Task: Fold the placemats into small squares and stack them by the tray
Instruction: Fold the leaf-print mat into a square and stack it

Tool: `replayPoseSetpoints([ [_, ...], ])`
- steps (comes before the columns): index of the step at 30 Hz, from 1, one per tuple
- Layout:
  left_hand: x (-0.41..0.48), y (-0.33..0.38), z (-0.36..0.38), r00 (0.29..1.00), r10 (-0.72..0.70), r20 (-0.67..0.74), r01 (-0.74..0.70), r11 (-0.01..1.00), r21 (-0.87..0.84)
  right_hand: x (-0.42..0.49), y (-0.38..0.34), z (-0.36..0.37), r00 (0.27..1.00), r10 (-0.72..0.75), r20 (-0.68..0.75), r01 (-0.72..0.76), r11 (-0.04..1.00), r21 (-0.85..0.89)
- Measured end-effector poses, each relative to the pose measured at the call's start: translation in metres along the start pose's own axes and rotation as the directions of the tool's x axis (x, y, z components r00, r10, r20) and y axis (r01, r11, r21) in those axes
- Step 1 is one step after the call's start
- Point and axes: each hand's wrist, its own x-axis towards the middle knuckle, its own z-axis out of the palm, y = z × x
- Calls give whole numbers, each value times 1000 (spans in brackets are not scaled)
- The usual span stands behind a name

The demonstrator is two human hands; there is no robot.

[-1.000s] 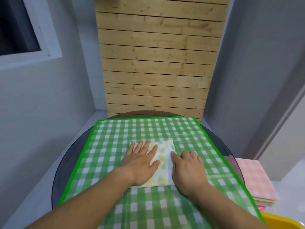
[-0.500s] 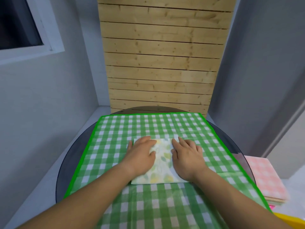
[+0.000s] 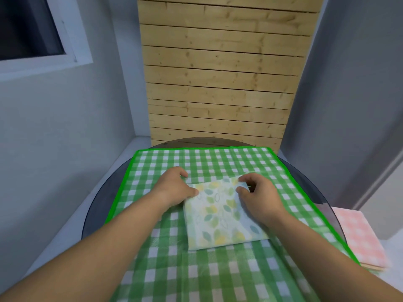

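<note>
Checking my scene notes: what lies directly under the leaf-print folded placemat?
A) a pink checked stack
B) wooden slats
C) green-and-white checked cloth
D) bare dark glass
C: the leaf-print folded placemat rests wholly on the green-and-white checked cloth that covers the round dark glass table.

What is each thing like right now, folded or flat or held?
Leafy placemat, folded, lying on the checked cloth.
Left hand, curled round the placemat's far left corner.
Right hand, pinching its far right corner.
Checked cloth, spread flat over the table.
Pink placemats, stacked beside the table.
Table, mostly covered by the cloth.
</note>
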Motion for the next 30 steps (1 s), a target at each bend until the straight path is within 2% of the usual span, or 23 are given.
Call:
replayPoseSetpoints([
  [2, -2, 1, 0, 997, 57, 53, -62, 993, 100, -2, -1, 0, 1000, -22, 21, 24, 998, -56],
  [4, -10, 4, 5, 989, 133, 65, -145, 962, 232, -4, 2, 3, 990, -119, 71, 134, 945, -299],
  [6, -21, 7, 16, 979, 188, 76, -203, 899, 388, -9, 4, 8, 971, -199, 134, 240, 839, -489],
  [8, -34, 8, 31, 972, 216, 88, -228, 802, 552, -13, 4, 11, 967, -173, 185, 249, 785, -568],
  [10, -50, 7, 47, 952, 277, 132, -295, 708, 642, -16, 7, 12, 962, -115, 248, 247, 753, -610],
  [12, -62, 2, 60, 932, 301, 200, -357, 677, 644, -16, 6, 13, 952, -53, 302, 248, 712, -657],
  [16, -68, -12, 61, 960, 221, 170, -276, 674, 685, -13, 5, 11, 940, -7, 342, 266, 644, -717],
  [21, -69, -18, 52, 963, 196, 186, -269, 647, 713, -9, 3, 3, 920, 50, 388, 266, 648, -713],
  [24, -70, -17, 52, 960, 189, 208, -281, 659, 698, -25, -6, -4, 919, -50, 391, 320, 677, -663],
  [26, -70, -17, 53, 959, 196, 205, -283, 658, 698, -49, -10, -4, 870, -151, 469, 432, 692, -579],
  [28, -70, -17, 53, 959, 195, 205, -283, 655, 700, -66, -6, -3, 834, -135, 534, 476, 665, -575],
  [30, -70, -18, 54, 961, 193, 201, -278, 651, 706, -66, 2, -7, 839, -86, 538, 463, 633, -621],
])
